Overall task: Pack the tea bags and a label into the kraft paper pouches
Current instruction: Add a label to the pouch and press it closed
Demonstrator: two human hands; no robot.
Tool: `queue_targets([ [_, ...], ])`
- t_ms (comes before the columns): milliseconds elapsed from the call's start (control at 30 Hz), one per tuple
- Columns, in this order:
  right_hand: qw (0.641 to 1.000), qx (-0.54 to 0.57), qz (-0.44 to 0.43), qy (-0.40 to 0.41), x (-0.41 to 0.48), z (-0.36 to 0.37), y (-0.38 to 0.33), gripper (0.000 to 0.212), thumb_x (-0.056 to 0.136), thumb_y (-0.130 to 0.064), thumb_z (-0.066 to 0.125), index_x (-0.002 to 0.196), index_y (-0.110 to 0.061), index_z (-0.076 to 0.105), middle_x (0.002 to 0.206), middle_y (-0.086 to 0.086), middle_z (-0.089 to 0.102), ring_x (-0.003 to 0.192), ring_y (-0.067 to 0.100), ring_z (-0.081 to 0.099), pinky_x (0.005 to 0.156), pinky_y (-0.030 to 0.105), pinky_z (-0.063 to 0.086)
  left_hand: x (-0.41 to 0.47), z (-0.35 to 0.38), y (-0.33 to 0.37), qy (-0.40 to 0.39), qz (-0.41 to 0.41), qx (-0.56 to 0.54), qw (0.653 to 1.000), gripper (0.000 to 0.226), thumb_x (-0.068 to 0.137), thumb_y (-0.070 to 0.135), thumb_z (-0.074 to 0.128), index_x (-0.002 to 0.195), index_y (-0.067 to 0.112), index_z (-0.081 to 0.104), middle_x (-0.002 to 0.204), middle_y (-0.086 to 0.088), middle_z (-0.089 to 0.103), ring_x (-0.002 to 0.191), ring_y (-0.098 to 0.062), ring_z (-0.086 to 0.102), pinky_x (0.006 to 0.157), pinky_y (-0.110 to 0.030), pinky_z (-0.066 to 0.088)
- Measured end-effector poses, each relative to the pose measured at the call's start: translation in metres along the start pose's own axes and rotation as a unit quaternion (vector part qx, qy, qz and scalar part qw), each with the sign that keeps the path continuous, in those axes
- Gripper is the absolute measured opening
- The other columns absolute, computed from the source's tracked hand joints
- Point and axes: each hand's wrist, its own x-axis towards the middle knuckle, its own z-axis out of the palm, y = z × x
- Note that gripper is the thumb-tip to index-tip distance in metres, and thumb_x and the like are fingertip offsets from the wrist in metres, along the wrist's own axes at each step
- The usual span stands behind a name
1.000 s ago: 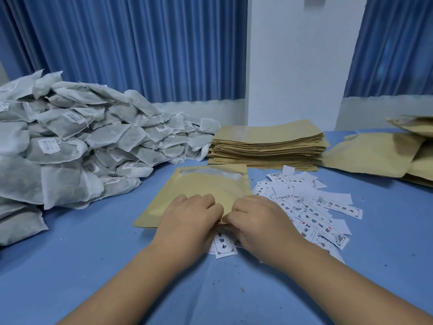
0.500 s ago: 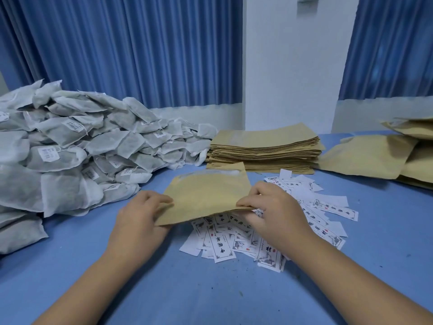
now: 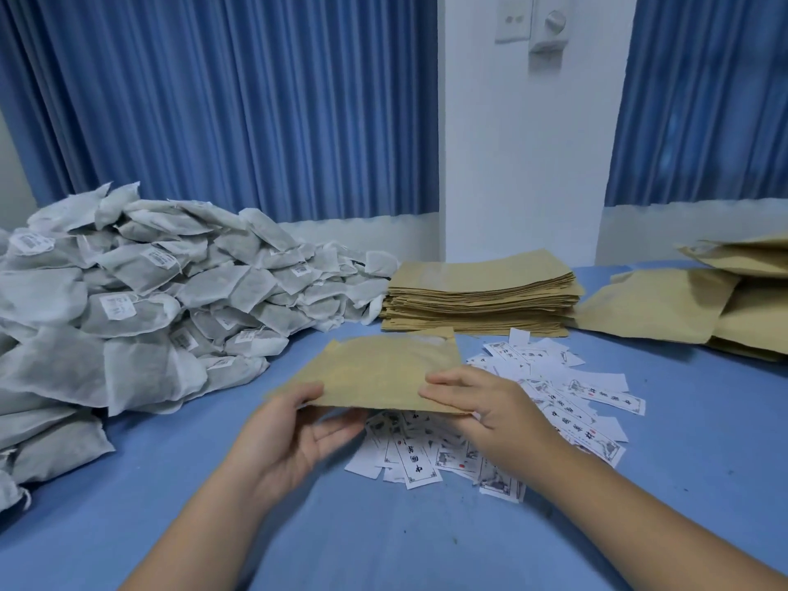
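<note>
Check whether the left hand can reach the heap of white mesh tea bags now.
Likely yes: the white tea bag heap lies on its side, nothing between; but the left hand holds the tan kraft paper pouch.

One heap of tea bags [image 3: 140,305], too many to count. One stack of kraft paper pouches [image 3: 482,300], one single pouch [image 3: 383,368], at least three loose pouches [image 3: 656,305] at right. Dozens of labels [image 3: 575,403]. Two curtains [image 3: 239,104].

The left hand [image 3: 294,437] and the right hand [image 3: 486,413] are showing bare, uncovered from fingertips to wrists. The left forearm [image 3: 200,531] and the right forearm [image 3: 639,518] are showing bare as well — smooth, rounded, each widening toward the bottom edge, where the view is cutting them off.
</note>
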Motion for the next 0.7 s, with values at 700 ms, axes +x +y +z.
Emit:
queue_targets([
  [700,0.936,-0.315,-0.023,0.152,-0.098,-0.139,0.03,0.055,0.062,-0.006,0.068,0.115,-0.019,0.071,0.119,0.006,0.066,0.075,0.025,0.067,0.064,0.028,0.054,0.032,0.173,-0.043,-0.202,0.033,0.039,0.978,0.028,0.094,-0.004,0.04,0.116,0.003,0.056,0.101,-0.016,0.073,0.078,-0.026,0.073,0.052,-0.037,0.058],
])
